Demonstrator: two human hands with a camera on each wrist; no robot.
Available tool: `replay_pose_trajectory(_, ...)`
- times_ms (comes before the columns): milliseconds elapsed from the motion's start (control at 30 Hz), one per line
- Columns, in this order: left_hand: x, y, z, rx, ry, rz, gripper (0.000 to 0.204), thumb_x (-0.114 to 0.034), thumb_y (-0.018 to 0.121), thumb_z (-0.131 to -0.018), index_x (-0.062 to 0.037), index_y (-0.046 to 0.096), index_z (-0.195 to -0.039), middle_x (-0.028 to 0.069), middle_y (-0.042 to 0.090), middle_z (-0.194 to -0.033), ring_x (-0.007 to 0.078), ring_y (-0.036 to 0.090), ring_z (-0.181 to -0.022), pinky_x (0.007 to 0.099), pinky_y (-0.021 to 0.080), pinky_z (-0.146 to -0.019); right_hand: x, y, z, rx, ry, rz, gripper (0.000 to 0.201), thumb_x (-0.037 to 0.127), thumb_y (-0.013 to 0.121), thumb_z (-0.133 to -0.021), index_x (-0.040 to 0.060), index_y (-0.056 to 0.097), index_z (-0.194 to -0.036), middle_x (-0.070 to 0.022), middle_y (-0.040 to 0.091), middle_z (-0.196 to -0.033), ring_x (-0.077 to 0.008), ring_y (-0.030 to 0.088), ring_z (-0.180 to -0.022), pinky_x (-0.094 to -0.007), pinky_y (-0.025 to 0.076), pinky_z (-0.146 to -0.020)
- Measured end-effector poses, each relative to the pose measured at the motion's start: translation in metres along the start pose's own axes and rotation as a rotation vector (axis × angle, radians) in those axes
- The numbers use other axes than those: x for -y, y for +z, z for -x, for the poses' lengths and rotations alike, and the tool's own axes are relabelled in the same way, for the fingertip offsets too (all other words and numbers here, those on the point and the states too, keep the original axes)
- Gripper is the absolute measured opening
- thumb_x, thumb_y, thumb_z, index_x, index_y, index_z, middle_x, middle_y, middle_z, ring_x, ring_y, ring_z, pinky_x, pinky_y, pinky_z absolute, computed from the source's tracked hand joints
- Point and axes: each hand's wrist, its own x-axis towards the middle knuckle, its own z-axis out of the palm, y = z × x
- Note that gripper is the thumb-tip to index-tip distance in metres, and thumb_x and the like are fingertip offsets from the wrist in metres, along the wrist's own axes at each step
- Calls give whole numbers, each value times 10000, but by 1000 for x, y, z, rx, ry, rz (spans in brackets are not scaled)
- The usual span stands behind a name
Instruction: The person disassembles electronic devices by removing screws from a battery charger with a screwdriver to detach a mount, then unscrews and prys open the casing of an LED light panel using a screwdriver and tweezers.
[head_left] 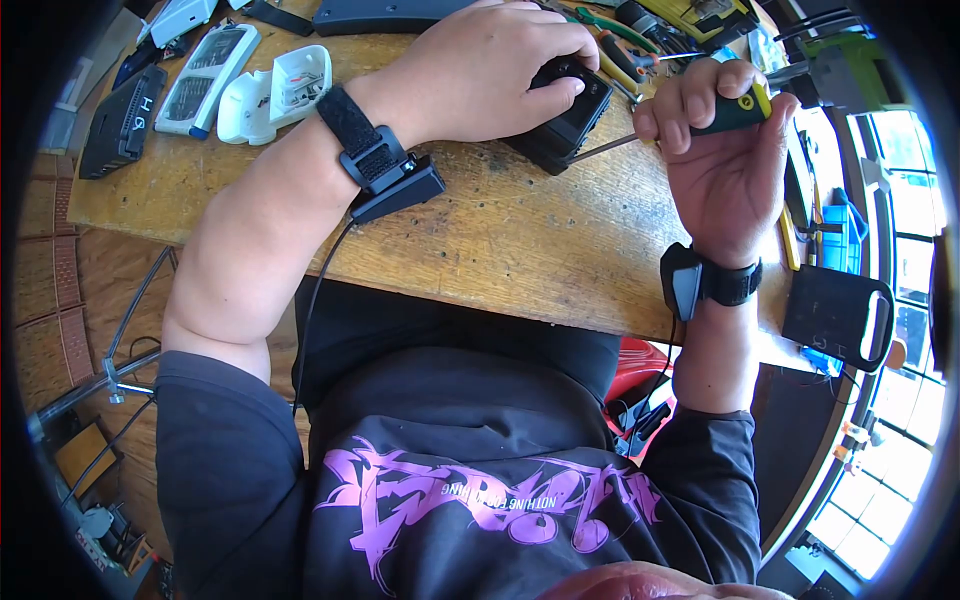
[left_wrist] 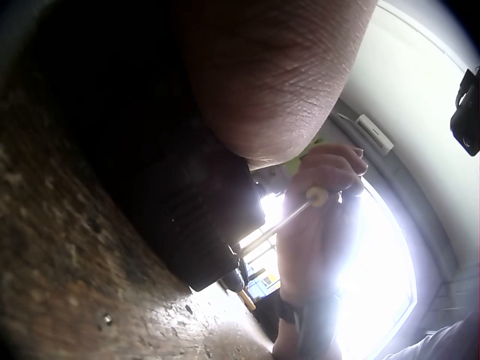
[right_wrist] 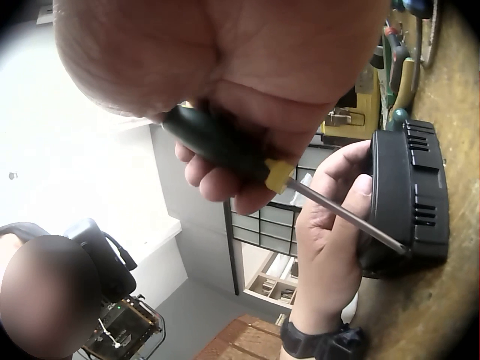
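Left hand grips the black case, which rests on the wooden surface, thumb across its top. Right hand grasps the screwdriver by its green-and-yellow handle; the shaft slants to the case's near corner. Tip appears to touch there; engagement with a screw cannot be confirmed.

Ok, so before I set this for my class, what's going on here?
At a wooden workbench, a person's left hand holds a black box. The right hand grips a screwdriver by its green and yellow handle, with the tip at one end of the box. The box looks closed from these views. An open white case with small pieces in it lies off to the left.
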Motion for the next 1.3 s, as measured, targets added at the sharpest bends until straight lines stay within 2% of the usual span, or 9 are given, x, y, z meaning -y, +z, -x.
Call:
replay_pose_trajectory(67,0,0,0,4,-5,-1,220,-185,653,-902,-31,665,-1059,160,698,-991,361,666,-998,452,509,-906,0,-4,0,71,30,-122,541,489,183,-1145,63,503,-1238,-91,519,-987,-211,530,-845,-434,478,-862)
replay_pose_trajectory(200,0,2,-1,-2,-1,-13,221,-189,651,-903,-31,666,-1056,162,698,-992,362,665,-995,452,510,-906,3,1,1,115,59,-78,534,488,156,-1145,75,481,-1239,-78,498,-965,-195,493,-855,-399,434,-862)
replay_pose_trajectory(400,-1,1,0,-3,-8,-7,223,-187,654,-897,-31,666,-1055,162,698,-989,363,665,-989,452,511,-903,-2,-6,1,170,27,-133,493,469,182,-1151,102,492,-1264,-91,511,-997,-194,503,-843,-396,442,-852)
replay_pose_trajectory(467,-1,1,-1,-1,-4,-5,222,-184,655,-895,-31,666,-1055,161,698,-990,364,665,-989,452,511,-902,-3,-5,2,123,25,-51,488,505,256,-1135,104,500,-1269,-55,461,-1023,-172,439,-850,-366,381,-830)
replay_pose_trajectory(700,-1,2,1,-20,-2,-6,220,-180,657,-895,-35,664,-1059,158,699,-989,364,665,-997,454,512,-905,-1,7,0,63,37,50,519,503,230,-1137,92,509,-1284,-67,472,-1036,-181,451,-858,-395,399,-870)
replay_pose_trajectory(967,0,2,1,-8,-4,-27,231,-190,653,-899,-37,662,-1073,159,696,-1005,362,663,-1008,453,510,-913,-10,-3,5,122,120,23,576,576,183,-1117,82,438,-1269,-40,476,-933,-163,460,-794,-330,391,-747)
replay_pose_trajectory(1033,2,3,1,-5,7,-29,233,-193,651,-900,-38,661,-1073,160,696,-1008,362,662,-1008,452,510,-913,-12,1,4,114,111,24,555,598,258,-1107,89,424,-1256,-41,474,-925,-154,457,-780,-319,389,-733)
replay_pose_trajectory(1133,3,3,2,-3,3,0,234,-196,649,-901,-38,661,-1073,162,695,-1013,364,659,-1012,453,509,-912,-13,5,4,116,16,146,397,483,458,-1106,88,466,-1143,-81,523,-905,-137,464,-716,-301,418,-664)
replay_pose_trajectory(1300,2,3,2,-7,8,-16,230,-196,646,-907,-38,661,-1074,161,696,-1016,365,658,-1016,454,507,-916,-5,-2,3,114,44,180,355,407,385,-1138,99,428,-966,-106,542,-894,-146,478,-712,-300,418,-653)
